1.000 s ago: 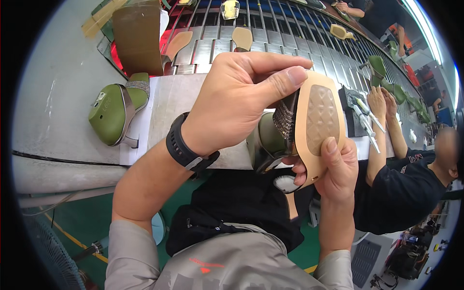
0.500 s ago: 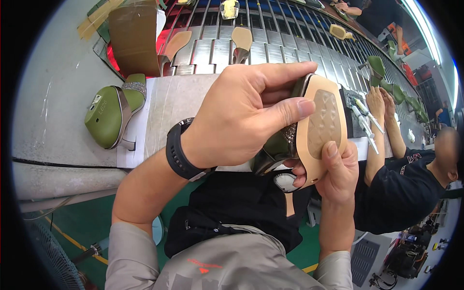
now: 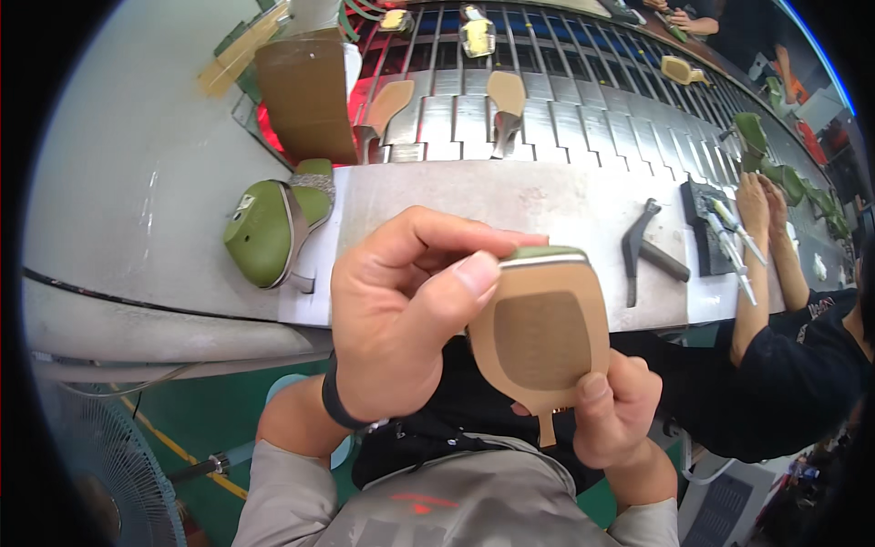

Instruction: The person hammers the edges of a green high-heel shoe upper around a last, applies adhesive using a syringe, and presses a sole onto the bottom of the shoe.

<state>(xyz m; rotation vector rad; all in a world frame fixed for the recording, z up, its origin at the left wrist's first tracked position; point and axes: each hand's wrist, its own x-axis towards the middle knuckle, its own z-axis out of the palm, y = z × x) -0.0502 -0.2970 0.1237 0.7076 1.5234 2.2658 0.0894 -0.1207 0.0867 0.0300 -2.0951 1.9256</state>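
Between my hands, in front of the bench edge, is a shoe held with its tan sole facing me. The sole has a darker brown panel in its middle; a green edge shows at its upper end and a slim tan heel at the bottom. My left hand pinches the toe end, thumb on the sole's rim and fingers partly hidden behind. My right hand grips the lower right side, its thumb resting on the sole. Left of them stands a green shoe on its last, with a glittery strap and a dark heel.
A black hammer lies on the bench, beside a black block holding white syringe-like tubes. Beyond runs a metal slat conveyor with tan soles. Cardboard stands back left. A co-worker's hands work at right.
Both hands have brought the shoe lower and closer to me, turning its sole more squarely into view. The left thumb has shifted to the toe rim. The hammer is now uncovered.
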